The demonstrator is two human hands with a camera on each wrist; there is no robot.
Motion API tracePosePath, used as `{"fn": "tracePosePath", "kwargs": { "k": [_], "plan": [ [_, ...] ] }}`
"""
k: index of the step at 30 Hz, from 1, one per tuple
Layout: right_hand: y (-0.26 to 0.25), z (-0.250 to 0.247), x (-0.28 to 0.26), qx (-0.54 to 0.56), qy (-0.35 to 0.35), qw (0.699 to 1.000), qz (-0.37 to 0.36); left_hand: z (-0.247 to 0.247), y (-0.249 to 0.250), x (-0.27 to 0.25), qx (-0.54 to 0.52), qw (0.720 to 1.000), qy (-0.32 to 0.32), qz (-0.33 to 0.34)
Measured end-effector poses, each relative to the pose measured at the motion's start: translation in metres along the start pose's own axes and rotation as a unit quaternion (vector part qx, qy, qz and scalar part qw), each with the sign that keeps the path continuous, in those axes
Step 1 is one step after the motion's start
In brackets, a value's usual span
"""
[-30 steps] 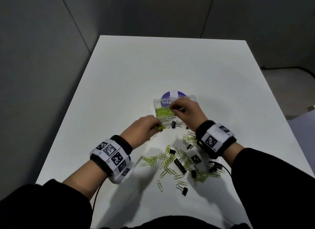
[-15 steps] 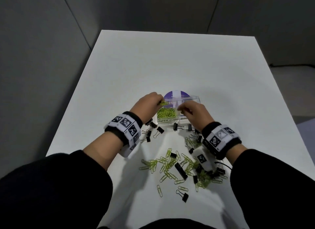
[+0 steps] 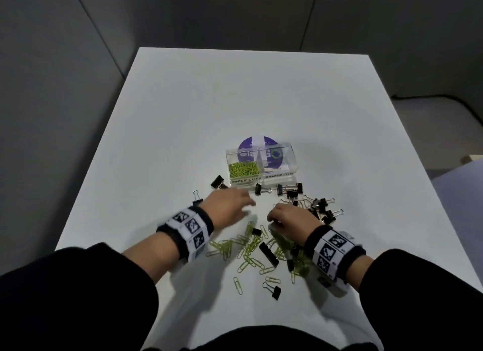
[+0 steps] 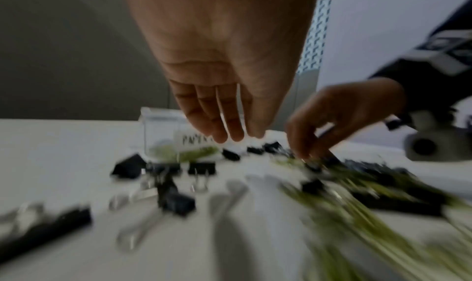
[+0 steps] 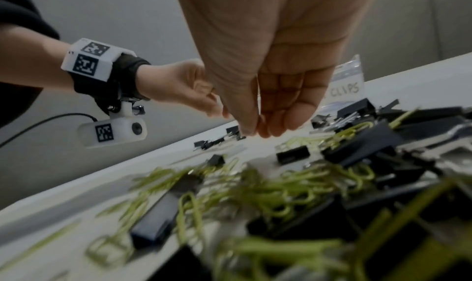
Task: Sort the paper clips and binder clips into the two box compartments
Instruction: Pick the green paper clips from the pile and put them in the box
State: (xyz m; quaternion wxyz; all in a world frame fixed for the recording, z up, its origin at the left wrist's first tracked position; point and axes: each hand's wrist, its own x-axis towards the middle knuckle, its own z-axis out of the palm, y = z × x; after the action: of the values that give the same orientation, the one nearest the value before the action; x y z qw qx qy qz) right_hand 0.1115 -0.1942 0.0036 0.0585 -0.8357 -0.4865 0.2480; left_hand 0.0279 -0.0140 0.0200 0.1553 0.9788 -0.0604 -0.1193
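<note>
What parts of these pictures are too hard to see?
- Head view: whether any binder clips lie in the right compartment of the clear box; its see-through walls and the purple disc behind confuse it.
- Left wrist view: the paper clips smear into green streaks from motion blur.
- Head view: whether the right hand grips anything; its fingertips curl underneath.
- Right wrist view: the box label is cut off by the fingers.

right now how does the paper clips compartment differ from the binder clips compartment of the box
The paper clips compartment is the left one and holds a heap of green paper clips; the binder clips compartment is the right one and holds no black clips that I can see. The first is labelled PAPER CLIPS, the second BINDER CLIPS. Both are parts of one clear box and open at the top.
</note>
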Motion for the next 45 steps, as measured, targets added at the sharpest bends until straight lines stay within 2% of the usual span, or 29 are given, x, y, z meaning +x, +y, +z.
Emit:
{"fn": "tracePosePath", "kwargs": {
  "k": [2,4,9,12,14,16,20,23,27,31,34,36,40,45],
  "plan": [
    [-0.006,0.008,-0.003,-0.027,0.005,1.000,-0.005,0.021,0.007,-0.012,0.025,0.998,-0.051,0.013],
    [-0.013,0.015,-0.003,-0.041,0.026,0.999,-0.011,0.035,0.011,-0.019,0.050,0.996,-0.068,0.005],
    [-0.025,0.021,-0.004,-0.093,0.018,0.994,-0.047,0.049,0.016,-0.028,0.057,0.996,-0.062,-0.030],
    [-0.030,0.021,-0.006,-0.135,0.000,0.989,-0.063,0.051,0.013,-0.038,0.052,0.997,-0.055,-0.021],
    [-0.030,0.020,-0.008,-0.133,-0.018,0.989,-0.065,0.053,0.010,-0.048,0.049,0.998,-0.040,-0.004],
    [-0.030,0.020,-0.009,-0.124,-0.007,0.989,-0.081,0.054,0.005,-0.060,0.046,0.999,-0.021,-0.002],
    [-0.029,0.023,-0.008,-0.141,-0.033,0.986,-0.084,0.051,-0.005,-0.083,0.063,0.997,-0.010,-0.035],
    [-0.023,0.023,-0.006,-0.146,-0.030,0.986,-0.075,0.054,-0.010,-0.094,-0.003,0.996,-0.012,-0.091],
    [-0.017,0.018,-0.004,-0.144,-0.011,0.987,-0.072,0.056,-0.009,-0.094,-0.061,0.990,0.009,-0.123],
    [-0.001,0.001,-0.003,-0.121,0.036,0.992,-0.009,0.058,-0.001,-0.079,-0.085,0.987,0.009,-0.133],
    [0.012,-0.010,0.003,-0.121,0.015,0.989,0.080,0.054,0.007,-0.067,-0.090,0.987,-0.003,-0.133],
    [0.015,-0.011,0.005,-0.118,0.002,0.987,0.107,0.051,0.010,-0.061,-0.080,0.988,-0.005,-0.130],
    [-0.002,-0.005,-0.004,-0.128,0.048,0.990,0.037,0.051,0.016,-0.057,-0.054,0.987,0.004,-0.149],
    [-0.029,0.020,-0.019,-0.144,-0.045,0.988,-0.013,0.058,0.028,-0.053,-0.009,0.990,-0.038,-0.134]
  ]
}}
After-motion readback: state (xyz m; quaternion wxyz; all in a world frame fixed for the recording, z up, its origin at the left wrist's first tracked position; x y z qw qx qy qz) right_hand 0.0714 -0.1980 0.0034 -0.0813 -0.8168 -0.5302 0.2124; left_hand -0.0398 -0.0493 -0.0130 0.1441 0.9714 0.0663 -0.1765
